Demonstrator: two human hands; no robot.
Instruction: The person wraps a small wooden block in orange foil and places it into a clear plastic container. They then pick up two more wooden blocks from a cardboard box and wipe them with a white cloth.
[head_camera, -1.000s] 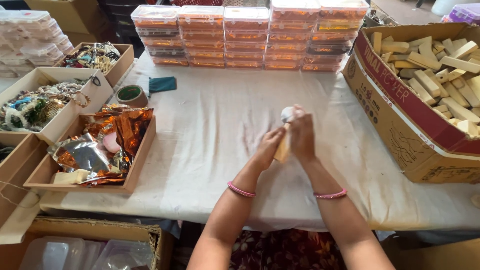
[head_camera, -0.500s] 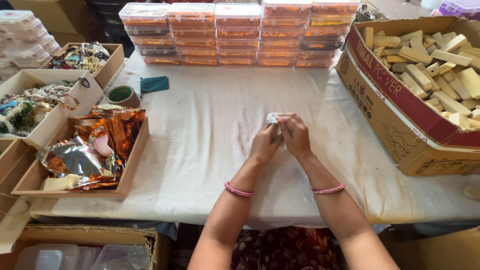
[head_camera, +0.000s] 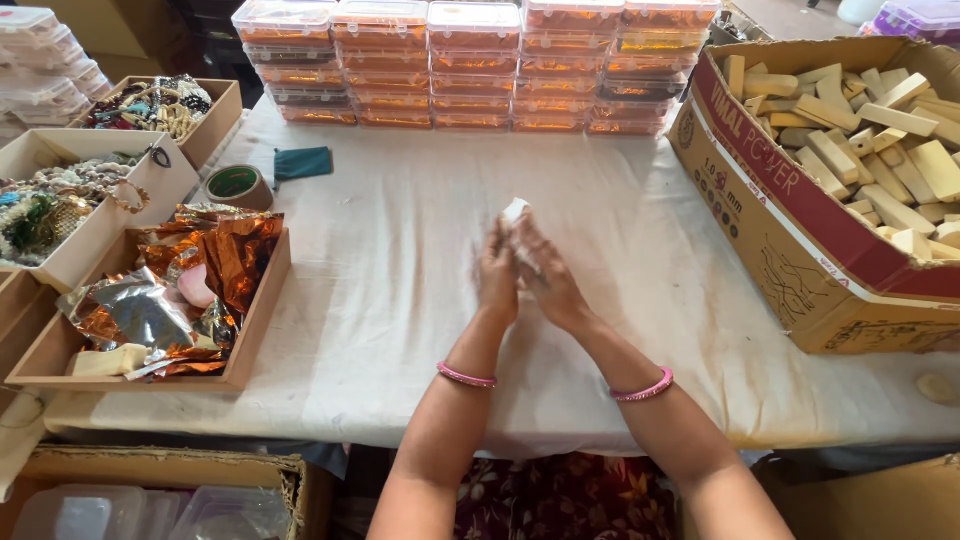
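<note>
I have both hands raised over the middle of the table (head_camera: 400, 300), the left hand (head_camera: 497, 283) and right hand (head_camera: 548, 283) pressed together around a small white piece (head_camera: 514, 211) that pokes out above my fingertips, blurred. A big cardboard box of pale blocks (head_camera: 850, 150) sits at the right edge.

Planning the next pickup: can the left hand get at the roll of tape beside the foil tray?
Probably yes. Bare cloth lies between the left hand and the tape roll, but both hands hold a small white piece.
</note>
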